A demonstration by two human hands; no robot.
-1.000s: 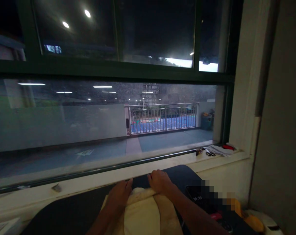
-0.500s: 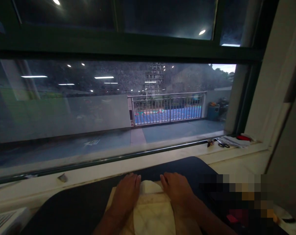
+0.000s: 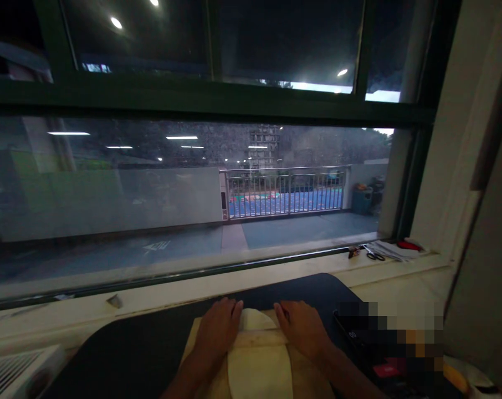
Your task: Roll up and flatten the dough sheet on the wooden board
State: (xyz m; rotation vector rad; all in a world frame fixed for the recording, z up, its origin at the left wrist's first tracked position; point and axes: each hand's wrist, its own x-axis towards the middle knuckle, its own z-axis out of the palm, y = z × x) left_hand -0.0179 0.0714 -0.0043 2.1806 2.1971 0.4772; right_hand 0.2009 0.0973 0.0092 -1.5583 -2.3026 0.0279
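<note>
My left hand (image 3: 218, 328) and my right hand (image 3: 303, 328) lie palm down on the two ends of a wooden rolling pin (image 3: 259, 338). The pin runs across a pale, flattened sheet of dough (image 3: 259, 374). A rounded edge of the dough shows just beyond the pin, between my fingers. The dough rests on a light wooden board (image 3: 191, 346), which lies on a dark table top (image 3: 126, 354). My forearms hide the board's sides.
A white window sill (image 3: 276, 271) runs behind the table and bears scissors (image 3: 374, 255), papers (image 3: 390, 250), a red item (image 3: 409, 245) and a small scrap (image 3: 114, 301). A dark device (image 3: 353, 333) lies right of the board. A white vent (image 3: 10, 372) is at bottom left, a wall at right.
My hands have moved apart along the pin, which now lies level across the dough instead of slanted. The dough looks flatter and wider. My view has shifted slightly.
</note>
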